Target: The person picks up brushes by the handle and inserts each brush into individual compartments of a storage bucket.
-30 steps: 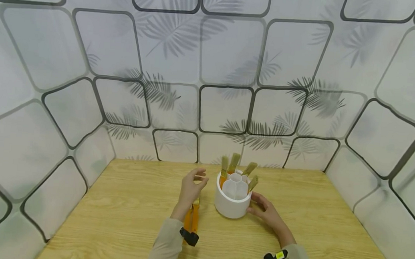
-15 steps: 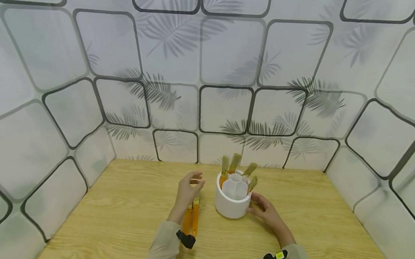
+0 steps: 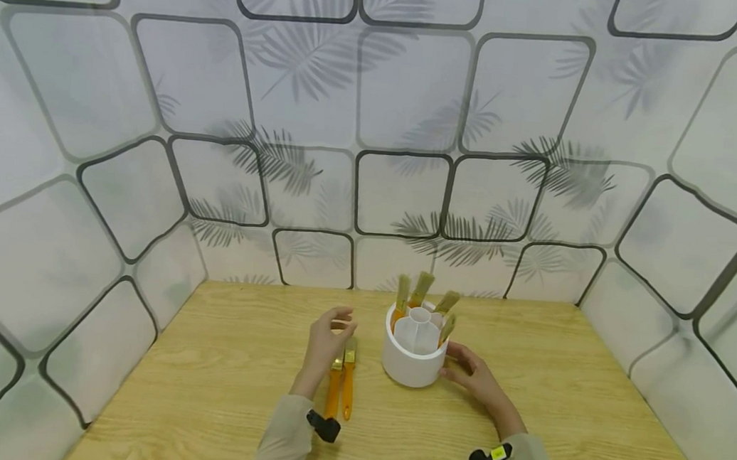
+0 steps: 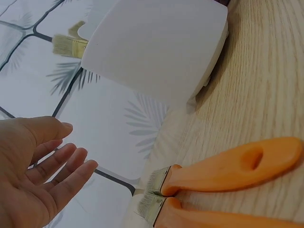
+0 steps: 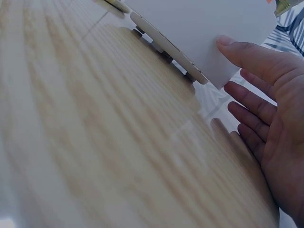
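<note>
A round white divided holder (image 3: 412, 367) stands upright on the table, with several orange-handled paintbrushes (image 3: 401, 303) in its outer compartments, bristles up. On its right side rests my right hand (image 3: 476, 376); in the right wrist view the thumb (image 5: 247, 54) lies against the white wall and the fingers are loosely extended. To the left of the holder hovers my left hand (image 3: 325, 342), fingers loosely bent with nothing in them. Beside and partly under that hand, two more paintbrushes lie side by side, the right one (image 3: 348, 385) and the left one (image 3: 333, 393), handles toward me.
The wood-grain table (image 3: 229, 384) runs back to a patterned wall covering (image 3: 320, 184) that closes in the rear and both sides. Each wrist carries a small black camera (image 3: 324, 426).
My left hand has drifted left and slightly toward me, away from the holder, uncovering more of the two paintbrushes on the table. My right hand stays against the holder.
</note>
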Demonstrator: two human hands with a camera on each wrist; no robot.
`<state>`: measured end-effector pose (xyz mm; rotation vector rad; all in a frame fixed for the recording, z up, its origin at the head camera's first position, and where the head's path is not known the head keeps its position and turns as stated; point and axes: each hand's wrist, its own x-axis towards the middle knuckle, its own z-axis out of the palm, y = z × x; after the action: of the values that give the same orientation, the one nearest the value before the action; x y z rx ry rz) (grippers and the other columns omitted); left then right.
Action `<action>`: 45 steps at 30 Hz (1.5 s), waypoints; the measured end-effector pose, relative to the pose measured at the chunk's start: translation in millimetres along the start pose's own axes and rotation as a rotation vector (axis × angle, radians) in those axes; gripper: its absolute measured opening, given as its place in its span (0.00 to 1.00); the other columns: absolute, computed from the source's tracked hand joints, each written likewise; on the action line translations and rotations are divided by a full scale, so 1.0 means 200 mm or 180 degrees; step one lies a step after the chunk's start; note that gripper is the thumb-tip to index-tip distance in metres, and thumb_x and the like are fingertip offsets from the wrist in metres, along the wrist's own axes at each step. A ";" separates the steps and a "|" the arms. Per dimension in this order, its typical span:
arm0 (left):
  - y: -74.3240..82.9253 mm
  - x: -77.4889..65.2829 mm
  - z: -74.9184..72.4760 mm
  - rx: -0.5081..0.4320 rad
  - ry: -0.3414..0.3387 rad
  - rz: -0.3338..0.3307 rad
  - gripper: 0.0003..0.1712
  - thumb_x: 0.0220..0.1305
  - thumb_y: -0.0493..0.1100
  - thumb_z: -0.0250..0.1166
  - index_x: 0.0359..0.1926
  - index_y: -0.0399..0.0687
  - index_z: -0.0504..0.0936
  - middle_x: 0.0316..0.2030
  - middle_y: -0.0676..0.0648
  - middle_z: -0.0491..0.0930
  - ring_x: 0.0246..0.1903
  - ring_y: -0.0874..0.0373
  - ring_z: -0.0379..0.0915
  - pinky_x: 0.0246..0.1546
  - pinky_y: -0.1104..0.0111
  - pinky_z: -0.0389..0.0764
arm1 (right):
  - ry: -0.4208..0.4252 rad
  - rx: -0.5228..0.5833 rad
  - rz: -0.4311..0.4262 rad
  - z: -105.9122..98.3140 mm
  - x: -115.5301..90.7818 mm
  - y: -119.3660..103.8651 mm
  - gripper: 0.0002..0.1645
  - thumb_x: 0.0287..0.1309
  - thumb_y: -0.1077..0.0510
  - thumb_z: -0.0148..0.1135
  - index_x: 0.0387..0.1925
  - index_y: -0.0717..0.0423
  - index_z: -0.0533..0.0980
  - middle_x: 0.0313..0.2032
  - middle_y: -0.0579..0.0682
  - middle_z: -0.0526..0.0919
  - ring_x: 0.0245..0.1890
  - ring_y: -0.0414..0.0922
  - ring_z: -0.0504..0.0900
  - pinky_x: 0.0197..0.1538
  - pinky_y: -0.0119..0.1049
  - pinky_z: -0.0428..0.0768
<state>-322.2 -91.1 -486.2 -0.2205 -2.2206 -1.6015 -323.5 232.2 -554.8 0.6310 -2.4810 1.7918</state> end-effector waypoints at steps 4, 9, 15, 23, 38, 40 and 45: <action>-0.01 -0.01 -0.01 0.0021 0.0013 0.0024 0.15 0.55 0.33 0.66 0.46 0.38 0.79 0.38 0.37 0.81 0.35 0.46 0.79 0.32 0.69 0.82 | 0.0016 -0.0018 -0.0004 0.00 0.01 0.00 0.32 0.53 0.58 0.66 0.60 0.55 0.67 0.56 0.58 0.74 0.55 0.39 0.72 0.60 0.36 0.68; -0.03 -0.01 -0.03 0.0046 -0.0002 -0.0008 0.15 0.55 0.33 0.66 0.45 0.39 0.79 0.38 0.39 0.81 0.36 0.47 0.79 0.33 0.68 0.82 | 0.0028 -0.0044 -0.0049 0.00 0.01 -0.01 0.32 0.53 0.61 0.65 0.60 0.59 0.66 0.55 0.60 0.74 0.55 0.44 0.73 0.59 0.41 0.70; -0.04 -0.02 -0.06 0.0129 -0.0037 0.0009 0.15 0.55 0.34 0.66 0.46 0.40 0.80 0.38 0.39 0.81 0.35 0.48 0.79 0.35 0.66 0.82 | -0.0017 0.0017 -0.0057 0.00 -0.02 -0.11 0.32 0.53 0.65 0.64 0.60 0.66 0.65 0.53 0.65 0.74 0.52 0.44 0.75 0.56 0.40 0.73; -0.08 -0.03 -0.09 0.0278 -0.0055 -0.0007 0.15 0.55 0.34 0.66 0.45 0.39 0.80 0.37 0.39 0.81 0.35 0.48 0.79 0.34 0.66 0.82 | -0.0035 -0.0029 -0.0006 0.01 -0.03 -0.14 0.32 0.54 0.63 0.64 0.60 0.65 0.65 0.54 0.65 0.73 0.54 0.50 0.73 0.58 0.43 0.71; -0.08 -0.03 -0.11 0.0416 -0.0140 -0.0170 0.13 0.55 0.34 0.66 0.44 0.36 0.80 0.36 0.39 0.81 0.35 0.48 0.78 0.33 0.65 0.82 | -0.0036 0.0053 0.0095 0.00 -0.02 -0.15 0.37 0.54 0.62 0.64 0.64 0.65 0.61 0.60 0.66 0.68 0.61 0.64 0.64 0.63 0.60 0.59; -0.08 -0.04 -0.12 0.0447 -0.0163 -0.0151 0.14 0.56 0.34 0.66 0.44 0.35 0.79 0.37 0.38 0.81 0.35 0.47 0.78 0.34 0.64 0.82 | -0.0032 0.0049 0.0089 0.00 -0.01 -0.11 0.37 0.54 0.61 0.64 0.64 0.63 0.61 0.60 0.65 0.69 0.61 0.63 0.65 0.63 0.57 0.61; -0.08 -0.05 -0.14 0.0485 -0.0188 -0.0174 0.14 0.56 0.33 0.65 0.45 0.35 0.79 0.38 0.38 0.80 0.36 0.47 0.78 0.35 0.63 0.82 | -0.0025 -0.0025 0.0107 0.00 0.00 -0.02 0.38 0.55 0.58 0.64 0.65 0.59 0.61 0.60 0.61 0.70 0.61 0.59 0.67 0.63 0.47 0.66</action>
<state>-312.9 -121.2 -496.0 -0.1676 -2.4003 -1.4618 -322.0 230.3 -550.5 0.6008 -2.5174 1.7934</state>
